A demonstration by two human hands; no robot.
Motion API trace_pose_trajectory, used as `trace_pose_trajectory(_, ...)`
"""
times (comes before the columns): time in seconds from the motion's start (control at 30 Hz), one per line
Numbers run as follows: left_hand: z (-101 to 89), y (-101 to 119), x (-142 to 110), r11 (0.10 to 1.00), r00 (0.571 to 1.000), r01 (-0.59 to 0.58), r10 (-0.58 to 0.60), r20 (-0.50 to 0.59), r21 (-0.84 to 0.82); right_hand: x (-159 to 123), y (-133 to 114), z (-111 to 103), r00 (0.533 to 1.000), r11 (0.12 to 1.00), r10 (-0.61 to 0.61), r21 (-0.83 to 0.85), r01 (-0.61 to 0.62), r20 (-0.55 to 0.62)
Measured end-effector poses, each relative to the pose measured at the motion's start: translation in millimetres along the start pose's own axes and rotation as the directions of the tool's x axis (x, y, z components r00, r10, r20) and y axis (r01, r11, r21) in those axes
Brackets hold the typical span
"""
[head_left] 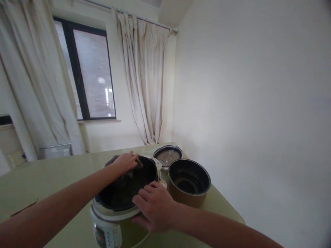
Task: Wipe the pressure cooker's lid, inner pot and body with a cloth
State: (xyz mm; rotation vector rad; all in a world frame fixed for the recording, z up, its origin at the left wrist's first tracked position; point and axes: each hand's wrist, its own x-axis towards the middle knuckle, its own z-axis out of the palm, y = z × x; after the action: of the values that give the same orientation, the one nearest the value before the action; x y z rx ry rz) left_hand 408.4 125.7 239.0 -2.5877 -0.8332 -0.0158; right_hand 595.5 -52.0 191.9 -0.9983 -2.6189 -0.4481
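An electric cooker [129,230] stands at the table's front with its top open and its dark inside bare. My left hand [126,162] reaches over the far left rim, closed on a grey cloth [113,159] that lies against the rim and hangs partly inside. On the near right side, my right hand [154,206] grips the cooker's rim, fingers over the edge and thumb on the outer wall. Just right of the cooker sits the inner pot [190,198], dark inside and brownish outside. Behind them lies a round lid [168,156], with a clear or shiny middle.
The pale green table [69,175] runs to the white wall [248,120] on the right. Curtains [144,69] hang by a dark-framed window [94,72] at the back. A grey chair back [55,151] shows beyond the table.
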Motion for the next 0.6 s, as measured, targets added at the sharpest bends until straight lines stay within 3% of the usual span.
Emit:
trace_pose_trajectory(0.1, -2.8, 11, 27, 0.994, 0.994, -0.101, 0.100, -0.036, -0.036, 0, -3, 5, 0.999, 1.000, 0.019, -0.001, -0.019, -0.047)
trace_pose_trajectory(0.2, -2.7, 39, 39, 0.935, 0.997, -0.067, 0.053, -0.049, -0.347, -1, -9, 11, 0.995, 0.997, 0.075, -0.019, -0.077, -0.064)
trace_pose_trajectory(0.3, -1.3, 64, 32, 0.799, 0.996, 0.009, 0.044, 0.073, -0.601, -1, -16, 14, 0.988, 0.989, 0.135, -0.044, -0.139, -0.076)
trace_pose_trajectory(0.37, -1.7, 70, 19, 0.785, 0.969, 0.038, 0.122, 0.214, -0.619, -1, -20, 14, 0.984, 0.986, 0.157, -0.048, -0.162, -0.084)
trace_pose_trajectory(0.47, -7.3, 62, -6, 0.805, 0.889, 0.106, 0.186, 0.418, -0.584, -1, -23, 12, 0.979, 0.981, 0.188, -0.040, -0.192, -0.081)
trace_pose_trajectory(0.53, -15.2, 52, -18, 0.855, 0.862, 0.145, 0.138, 0.488, -0.498, -2, -23, 9, 0.976, 0.977, 0.207, -0.030, -0.209, -0.068)
trace_pose_trajectory(0.6, -26.8, 42, -24, 0.911, 0.880, 0.175, 0.025, 0.475, -0.373, -2, -22, 6, 0.976, 0.977, 0.210, -0.018, -0.211, -0.051)
